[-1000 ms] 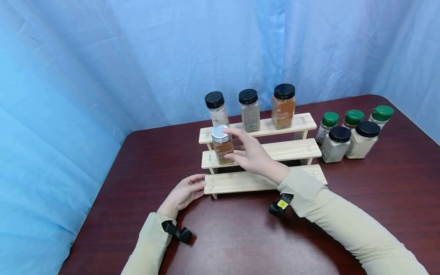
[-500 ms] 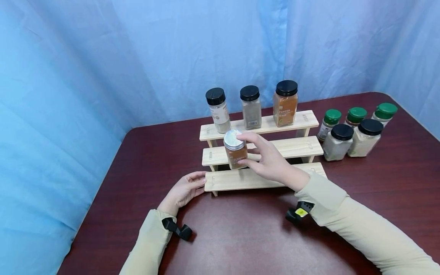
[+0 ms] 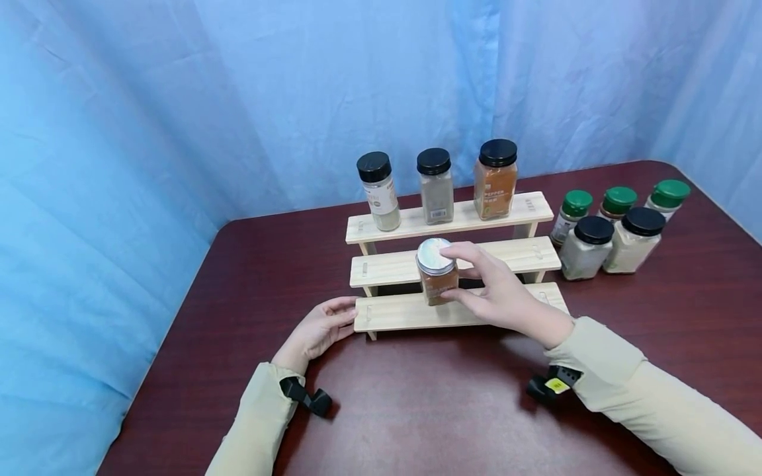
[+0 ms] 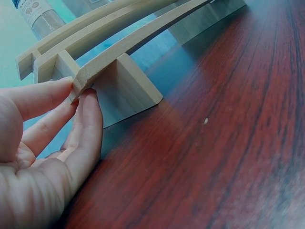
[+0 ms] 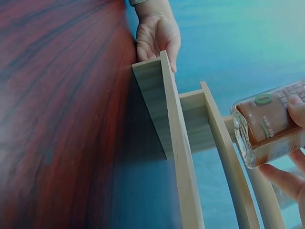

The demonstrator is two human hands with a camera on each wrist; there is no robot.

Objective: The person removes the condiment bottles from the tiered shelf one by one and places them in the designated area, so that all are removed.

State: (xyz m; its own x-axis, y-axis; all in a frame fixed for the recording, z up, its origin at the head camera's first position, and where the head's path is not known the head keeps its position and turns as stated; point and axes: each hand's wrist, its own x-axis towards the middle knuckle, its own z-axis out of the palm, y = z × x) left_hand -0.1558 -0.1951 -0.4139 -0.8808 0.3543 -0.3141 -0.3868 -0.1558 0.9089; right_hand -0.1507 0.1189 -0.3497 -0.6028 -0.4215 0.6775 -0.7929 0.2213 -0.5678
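Observation:
My right hand (image 3: pixel 500 291) holds a square glass spice jar (image 3: pixel 436 281) with a silver lid and reddish-brown powder inside. In the head view the jar appears over the middle and lowest steps of a three-step wooden spice rack (image 3: pixel 389 314). Its base (image 5: pixel 245 143) is raised off the steps in the right wrist view. My left hand (image 3: pixel 321 328) pinches the left end of the lowest step. The left wrist view shows the thumb (image 4: pixel 50 95) at the step's upper edge and fingers below it.
Three black-lidded jars stand along the top step: a white-labelled one (image 3: pixel 382 201), a grey one (image 3: pixel 437 198) and an orange pepper jar (image 3: pixel 496 188). Right of the rack are black-lidded jars (image 3: pixel 586 254) and green-lidded jars (image 3: pixel 575 205). A blue curtain (image 3: pixel 286 99) hangs behind the table (image 3: pixel 268 264).
My right hand has lifted the silver-lidded jar off the left of the middle step and carried it rightward and toward me. My left hand stays at the rack's end.

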